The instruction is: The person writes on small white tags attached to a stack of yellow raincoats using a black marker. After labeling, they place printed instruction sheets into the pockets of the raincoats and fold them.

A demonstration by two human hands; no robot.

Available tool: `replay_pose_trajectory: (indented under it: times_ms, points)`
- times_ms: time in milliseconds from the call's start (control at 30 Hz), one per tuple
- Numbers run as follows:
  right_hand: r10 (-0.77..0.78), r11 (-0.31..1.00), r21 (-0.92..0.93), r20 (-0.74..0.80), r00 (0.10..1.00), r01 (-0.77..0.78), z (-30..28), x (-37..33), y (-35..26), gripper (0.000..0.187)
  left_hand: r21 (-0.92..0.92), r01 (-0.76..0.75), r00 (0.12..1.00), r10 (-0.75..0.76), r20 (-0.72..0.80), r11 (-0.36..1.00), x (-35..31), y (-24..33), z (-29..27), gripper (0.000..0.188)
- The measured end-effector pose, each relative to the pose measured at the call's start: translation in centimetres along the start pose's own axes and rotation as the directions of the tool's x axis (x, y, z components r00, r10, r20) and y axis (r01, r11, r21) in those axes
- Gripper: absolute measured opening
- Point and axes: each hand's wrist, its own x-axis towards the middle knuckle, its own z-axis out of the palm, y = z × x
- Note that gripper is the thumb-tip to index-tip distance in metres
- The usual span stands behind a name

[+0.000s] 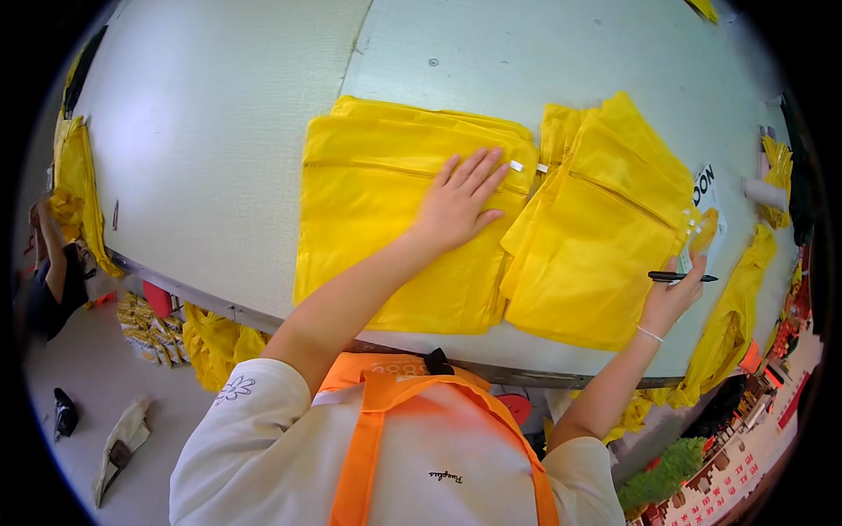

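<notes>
Two piles of folded yellow fabric pieces lie side by side on the pale table. My left hand point(452, 206) rests flat, fingers spread, on the left yellow pile point(368, 254), close to a small white tag point(516, 165). A seam or zip line runs across the top piece. My right hand point(674, 301) is at the outer edge of the right yellow pile point(596, 254), with a black pen point(682, 277) held across its fingers. Its fingertips are by a raised yellow corner point(705, 230) with small white tags beside it. Whether they pinch that corner is hard to tell.
A printed white sheet point(709, 197) lies beyond the right pile. Yellow fabric point(732, 316) drapes over the table's right edge, near a white roll point(765, 193). More yellow cloth point(79, 188) hangs at the left, where another person point(54, 272) works. A small pointed tool point(115, 215) lies on the table point(210, 131).
</notes>
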Motion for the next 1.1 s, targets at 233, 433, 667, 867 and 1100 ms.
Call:
replay_pose_trajectory:
  times_ms: [233, 433, 667, 867, 1100]
  points:
    - [-0.021, 0.535, 0.828, 0.212, 0.977, -0.168, 8.3, -3.1, -15.0, 0.022, 0.104, 0.117, 0.991, -0.108, -0.080, 0.988, -2.5, -2.8, -2.9, 0.051]
    - [-0.062, 0.485, 0.832, 0.339, 0.939, -0.268, 13.3, -3.7, -20.6, 0.012, 0.128, 0.066, 0.990, -0.050, -0.129, 0.990, -1.6, -3.5, -3.3, 0.040]
    - [-0.122, 0.665, 0.741, 0.233, 0.965, -0.095, 15.0, -3.8, -21.3, 0.015, 0.182, 0.076, 0.988, -0.050, -0.146, 0.980, -1.6, -4.0, -2.5, 0.038]
    - [-0.153, 0.697, 0.717, 0.097, 0.983, 0.037, 16.3, -4.0, -21.1, 0.017, 0.187, 0.076, 0.987, -0.047, -0.156, 0.980, -1.4, -4.0, -2.6, 0.036]
    - [-0.180, 0.695, 0.718, 0.123, 0.976, 0.038, 15.9, -3.8, -21.1, 0.015, 0.189, 0.070, 0.987, -0.040, -0.158, 0.979, -1.4, -4.0, -2.6, 0.036]
